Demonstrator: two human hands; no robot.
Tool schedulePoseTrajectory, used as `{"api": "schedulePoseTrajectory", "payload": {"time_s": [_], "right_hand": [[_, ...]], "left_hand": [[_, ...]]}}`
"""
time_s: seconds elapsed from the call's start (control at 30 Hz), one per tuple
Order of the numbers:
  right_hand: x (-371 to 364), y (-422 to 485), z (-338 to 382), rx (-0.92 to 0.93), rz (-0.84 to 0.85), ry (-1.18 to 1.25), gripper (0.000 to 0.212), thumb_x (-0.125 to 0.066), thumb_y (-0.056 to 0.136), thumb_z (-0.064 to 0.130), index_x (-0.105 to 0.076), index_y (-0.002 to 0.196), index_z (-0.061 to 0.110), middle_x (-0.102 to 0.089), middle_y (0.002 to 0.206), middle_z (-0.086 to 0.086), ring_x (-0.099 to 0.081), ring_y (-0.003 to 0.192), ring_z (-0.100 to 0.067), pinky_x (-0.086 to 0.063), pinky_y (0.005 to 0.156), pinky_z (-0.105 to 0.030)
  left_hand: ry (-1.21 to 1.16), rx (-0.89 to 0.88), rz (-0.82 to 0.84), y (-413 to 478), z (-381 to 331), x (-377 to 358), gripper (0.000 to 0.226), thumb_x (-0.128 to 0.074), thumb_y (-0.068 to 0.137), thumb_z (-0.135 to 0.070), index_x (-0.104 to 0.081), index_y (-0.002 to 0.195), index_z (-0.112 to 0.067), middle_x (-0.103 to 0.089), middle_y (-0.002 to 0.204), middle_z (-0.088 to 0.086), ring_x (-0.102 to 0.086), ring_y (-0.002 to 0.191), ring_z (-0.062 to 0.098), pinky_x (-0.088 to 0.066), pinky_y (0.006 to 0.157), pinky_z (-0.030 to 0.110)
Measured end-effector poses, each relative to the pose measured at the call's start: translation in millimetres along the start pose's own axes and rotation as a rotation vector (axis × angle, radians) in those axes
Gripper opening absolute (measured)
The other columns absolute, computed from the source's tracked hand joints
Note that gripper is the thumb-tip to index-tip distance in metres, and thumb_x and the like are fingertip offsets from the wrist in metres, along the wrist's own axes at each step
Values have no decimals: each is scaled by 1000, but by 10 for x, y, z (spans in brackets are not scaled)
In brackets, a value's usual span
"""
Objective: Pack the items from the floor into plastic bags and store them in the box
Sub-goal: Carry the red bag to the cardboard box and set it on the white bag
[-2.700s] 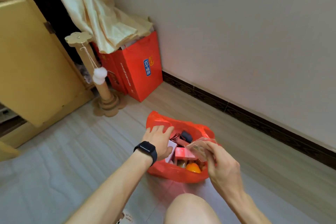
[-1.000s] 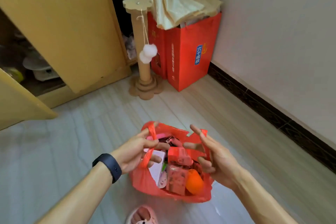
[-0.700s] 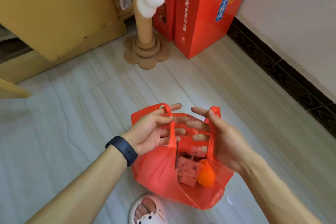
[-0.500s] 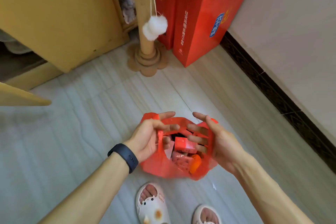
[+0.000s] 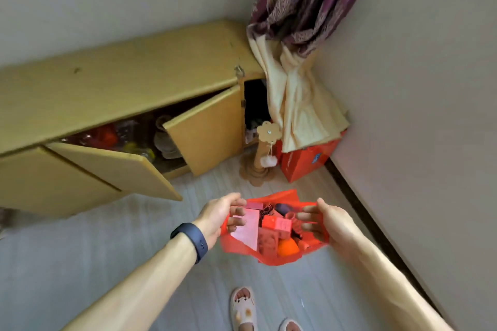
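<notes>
A red plastic bag (image 5: 271, 259) hangs in the air above the floor, held wide at its mouth. My left hand (image 5: 219, 216) grips the bag's left edge and my right hand (image 5: 326, 222) grips its right edge, fingers hooked inside. Inside lie a pink card (image 5: 247, 227), red boxes (image 5: 277, 224), an orange ball (image 5: 287, 247) and several small dark and red pieces. A red carton (image 5: 305, 162) stands on the floor in the far corner, partly under a curtain.
A low yellow cabinet (image 5: 121, 80) runs along the left wall with two doors (image 5: 207, 129) swung out over the floor. A cardboard post with a white pompom (image 5: 265, 153) stands beside the carton. A cream and purple curtain (image 5: 298, 62) hangs in the corner. My slippered feet (image 5: 243, 306) are below.
I have risen: the view is higher and the whole cabinet and curtain now show. Both hands have lifted the bag off the floor and hold its mouth wider apart.
</notes>
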State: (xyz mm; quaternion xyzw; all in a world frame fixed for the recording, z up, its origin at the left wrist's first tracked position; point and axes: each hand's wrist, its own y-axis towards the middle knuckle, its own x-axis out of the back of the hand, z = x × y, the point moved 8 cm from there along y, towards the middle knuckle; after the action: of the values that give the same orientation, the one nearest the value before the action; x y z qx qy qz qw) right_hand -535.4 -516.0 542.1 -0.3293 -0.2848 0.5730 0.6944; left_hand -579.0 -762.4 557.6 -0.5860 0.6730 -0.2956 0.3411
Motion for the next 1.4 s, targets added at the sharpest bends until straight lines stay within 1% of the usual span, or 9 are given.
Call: {"api": "schedulePoseTrajectory", "payload": {"time_s": [0.13,0.33,0.43,0.57,0.77,0.97,1.07,1.23,1.4], "right_hand": [[-453,-927,852,156,117,-91,43,-33,107,38,-66,113,10,-78,93,-5,-61,55,-15,-37,42,-20],[-1797,-2396,1903,429,376,-84,33,-45,104,40,-68,119,21,-76,107,-5,-74,85,-25,-58,63,-29],[-2561,-2895,2091,508,451,-143,33,-47,103,40,-69,118,21,-76,107,-5,-72,72,-25,-53,52,-26],[-3563,-3250,2148,619,440,-169,37,-45,104,34,-72,109,8,-76,93,-10,-41,44,-12,-30,36,-19],[-5064,-3650,1986,627,517,-203,37,-45,105,30,-70,109,3,-71,77,-7,-21,41,-10,-16,39,-22],[-6561,-4088,1858,622,683,-270,36,-44,105,31,-67,112,4,-72,81,-7,-23,43,-10,-20,39,-22],[-7314,-4241,1847,650,753,-319,36,-42,106,32,-66,113,5,-75,86,-9,-26,44,-11,-21,45,-26],[-8434,-4396,1882,710,856,-389,38,-41,106,33,-67,112,7,-77,95,-11,-38,46,-14,-30,48,-25],[-9499,-4433,2029,737,970,-369,37,-41,106,32,-67,112,6,-76,96,-12,-43,45,-13,-33,46,-23]], "left_hand": [[-117,-126,-63,-1116,-731,415,23,-48,97,-19,-64,106,-5,-68,65,2,-63,49,14,-36,52,25],[-166,-311,-161,-2720,-1515,1519,23,-54,93,-12,-67,110,-4,-72,78,6,-69,73,22,-45,58,27],[-183,-406,-161,-3324,-1676,2139,22,-54,95,-13,-66,112,-6,-73,84,9,-71,73,21,-47,61,26],[-162,-490,-243,-3921,-1665,3069,22,-53,98,-16,-67,110,-4,-72,78,5,-69,66,16,-46,62,26],[-165,-576,-358,-4703,-1545,4436,18,-48,101,-13,-63,100,-4,-65,69,4,-61,54,13,-38,53,24],[-226,-675,-569,-5321,-1531,5827,18,-50,100,-14,-63,89,-8,-65,58,-1,-59,44,9,-37,50,24],[-265,-699,-673,-5559,-1463,6559,20,-54,99,-20,-67,95,-6,-68,60,0,-63,48,12,-41,46,20],[-313,-683,-839,-5764,-1465,7638,21,-63,93,-22,-72,96,-3,-72,67,3,-67,54,15,-47,49,21],[-331,-659,-921,-5809,-1709,8518,18,-61,93,-19,-71,92,-5,-70,63,2,-64,49,15,-44,53,24]]}}
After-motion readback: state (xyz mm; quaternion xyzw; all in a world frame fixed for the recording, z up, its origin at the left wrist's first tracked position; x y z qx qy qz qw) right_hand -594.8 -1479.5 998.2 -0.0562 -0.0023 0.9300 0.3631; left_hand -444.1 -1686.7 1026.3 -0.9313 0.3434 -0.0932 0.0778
